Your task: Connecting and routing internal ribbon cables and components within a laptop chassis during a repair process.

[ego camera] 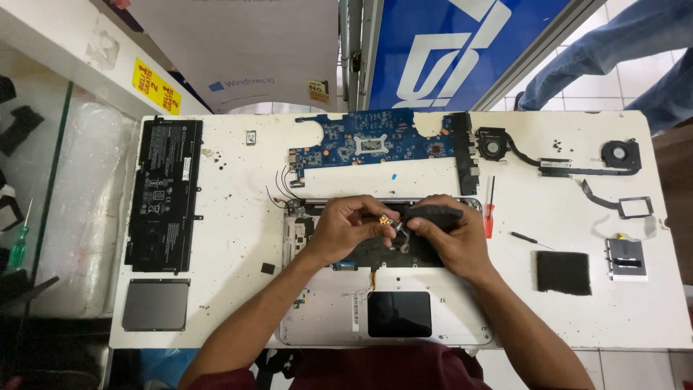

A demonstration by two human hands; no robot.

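An opened silver laptop base (339,310) lies on the white table (231,231) in front of me, its black touchpad underside (399,313) near the front edge. My left hand (343,230) pinches a small orange-and-gold cable connector (388,221) over the base. My right hand (447,238) holds a black flat part (432,214) with a thin wire, touching the same connector. Both hands meet above the middle of the base.
A blue motherboard (375,141) lies at the back, a black battery (164,193) and grey panel (155,305) at left. Two fans with a heat pipe (556,157), a red screwdriver (489,209), a black pad (563,272) and small drive (626,258) lie at right. Someone's legs stand at the top right.
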